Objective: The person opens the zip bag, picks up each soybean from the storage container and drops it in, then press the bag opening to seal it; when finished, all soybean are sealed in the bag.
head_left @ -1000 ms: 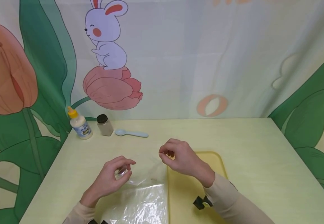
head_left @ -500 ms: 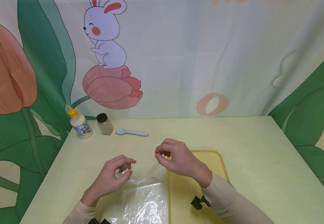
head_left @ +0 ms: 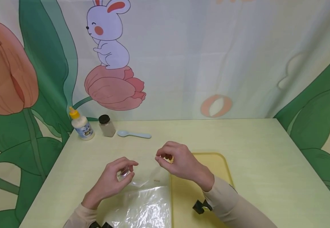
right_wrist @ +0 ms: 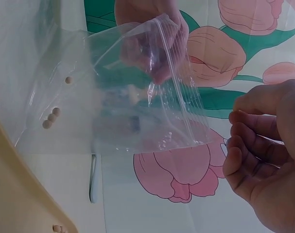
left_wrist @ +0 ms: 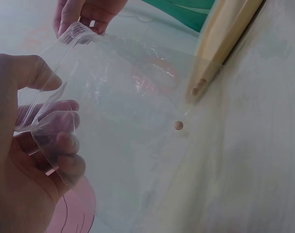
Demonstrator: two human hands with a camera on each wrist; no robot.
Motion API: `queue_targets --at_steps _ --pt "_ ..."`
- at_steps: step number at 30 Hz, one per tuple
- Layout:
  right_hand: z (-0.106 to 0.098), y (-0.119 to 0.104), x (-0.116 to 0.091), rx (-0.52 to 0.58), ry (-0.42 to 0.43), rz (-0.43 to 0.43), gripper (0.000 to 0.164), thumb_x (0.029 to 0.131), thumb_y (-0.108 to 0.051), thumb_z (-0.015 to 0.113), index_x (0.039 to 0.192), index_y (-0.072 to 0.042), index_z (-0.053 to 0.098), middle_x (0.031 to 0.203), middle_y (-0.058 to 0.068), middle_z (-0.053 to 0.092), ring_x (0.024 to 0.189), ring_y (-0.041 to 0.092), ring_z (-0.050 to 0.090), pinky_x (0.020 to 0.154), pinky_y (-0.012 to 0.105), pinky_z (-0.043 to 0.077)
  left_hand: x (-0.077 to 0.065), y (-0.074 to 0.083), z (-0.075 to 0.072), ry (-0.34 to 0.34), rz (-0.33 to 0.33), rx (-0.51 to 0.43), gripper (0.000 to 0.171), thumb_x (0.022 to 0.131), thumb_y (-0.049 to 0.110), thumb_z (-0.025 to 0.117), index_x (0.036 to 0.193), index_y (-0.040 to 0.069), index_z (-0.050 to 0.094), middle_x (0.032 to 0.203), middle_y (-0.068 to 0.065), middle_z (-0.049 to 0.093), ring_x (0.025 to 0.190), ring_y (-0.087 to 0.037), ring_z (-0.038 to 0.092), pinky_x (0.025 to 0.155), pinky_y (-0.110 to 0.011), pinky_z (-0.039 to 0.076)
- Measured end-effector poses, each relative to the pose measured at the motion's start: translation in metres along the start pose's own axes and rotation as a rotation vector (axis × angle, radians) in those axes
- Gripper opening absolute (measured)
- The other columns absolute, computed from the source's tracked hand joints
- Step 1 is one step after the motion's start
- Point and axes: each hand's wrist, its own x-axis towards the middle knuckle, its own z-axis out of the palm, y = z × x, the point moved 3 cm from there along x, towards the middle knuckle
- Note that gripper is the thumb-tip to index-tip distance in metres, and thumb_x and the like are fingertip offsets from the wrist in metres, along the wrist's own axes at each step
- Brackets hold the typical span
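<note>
My left hand (head_left: 115, 179) grips the top edge of a clear zip-seal bag (left_wrist: 123, 97), thumb on one side and curled fingers on the other. The bag hangs with its zip strip uppermost. Low inside it show several small round wooden beads (right_wrist: 51, 117), one apart from a short row. My right hand (head_left: 180, 163) hovers at the bag's right end, thumb and index fingertips pinched together. A small bead seems to sit in that pinch, mostly hidden by the fingertips. In the right wrist view these fingers stand just clear of the bag's edge.
A yellow tray (head_left: 199, 202) lies under my right forearm, with a few beads (right_wrist: 57, 228) at its rim. A glossy clear plastic sheet (head_left: 147, 209) lies beside it. At the back left are a yellow-capped bottle (head_left: 83, 128), a black-lidded jar (head_left: 107, 126) and a pale blue spoon (head_left: 134, 135).
My right hand has moved a little left, towards the bag, with its fingertips still pinched. The left hand has kept its grip and hardly moved.
</note>
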Motion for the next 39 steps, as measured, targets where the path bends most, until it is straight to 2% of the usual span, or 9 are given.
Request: queue_targets --at_steps 10,31,39 --pt "0.0018 -0.0014 0.0009 -0.001 0.011 -0.027 0.007 0.089 -0.014 0.068 0.086 -0.011 0.073 0.079 -0.006 0.062 0.070 0.007 0.056 0.063 0.014 0.047 0.0002 0.0011 -0.0004 0.004 0.019 -0.003 0.034 0.080 -0.002 0.071 0.108 0.017 0.069 0.084 0.010 0.058 0.065 -0.005 0.049 0.057 -0.022 0.044" --pt "0.0008 -0.0006 0.0029 -0.031 0.009 -0.029 0.005 0.088 -0.011 0.069 0.086 -0.010 0.074 0.080 -0.005 0.064 0.071 0.005 0.056 0.065 0.013 0.048 0.0013 0.0021 -0.0002 0.003 0.007 0.000 0.036 0.079 -0.003 0.072 0.108 0.018 0.069 0.084 0.011 0.059 0.065 -0.004 0.049 0.057 -0.022 0.044" --pt "0.0015 -0.0026 0.0047 -0.043 0.004 -0.059 0.006 0.089 -0.011 0.068 0.086 -0.011 0.073 0.080 -0.005 0.063 0.071 0.005 0.056 0.065 0.014 0.048 0.0010 0.0019 0.0017 0.012 0.018 0.017 0.033 0.076 -0.007 0.071 0.104 0.011 0.070 0.081 0.007 0.058 0.064 -0.007 0.050 0.057 -0.023 0.043"
